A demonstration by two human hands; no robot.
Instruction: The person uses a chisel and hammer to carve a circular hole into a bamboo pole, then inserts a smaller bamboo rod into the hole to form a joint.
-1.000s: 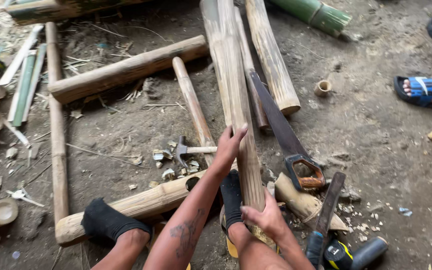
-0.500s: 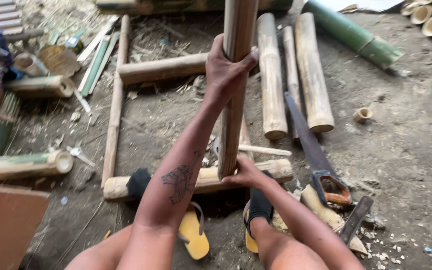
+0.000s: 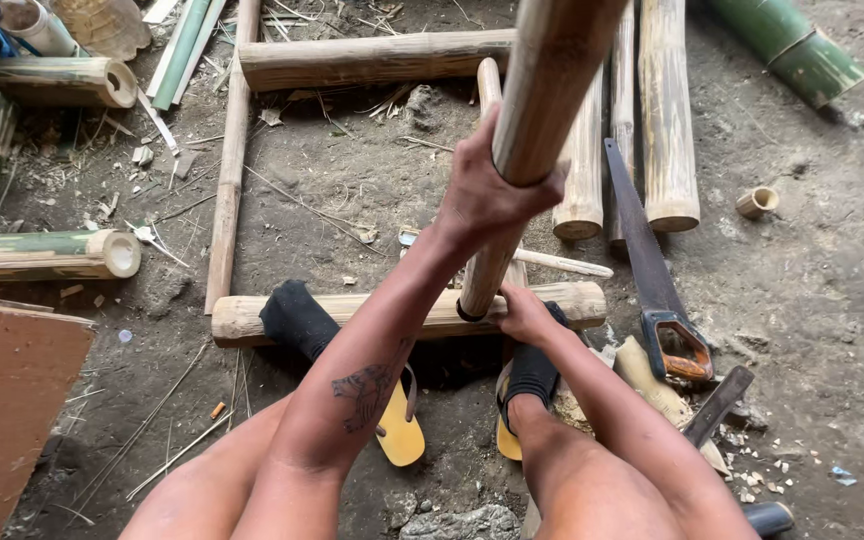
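Fingers of the left hand [image 3: 492, 195] are wrapped tight around a thick bamboo pole [image 3: 542, 110], which stands tilted with its lower end [image 3: 474, 305] resting on a pale log [image 3: 392, 312] lying crosswise on the dirt. The right hand [image 3: 524, 312] sits low at that lower end, fingers curled against the pole and the log; how firmly they grip cannot be told. Both feet in black socks press on the log, with yellow sandals [image 3: 397, 430] beneath. Just to the right lies a handsaw [image 3: 652, 270] with an orange-brown handle. More bamboo poles [image 3: 667, 110] lie beyond, and a green one [image 3: 792, 50] at the far right.
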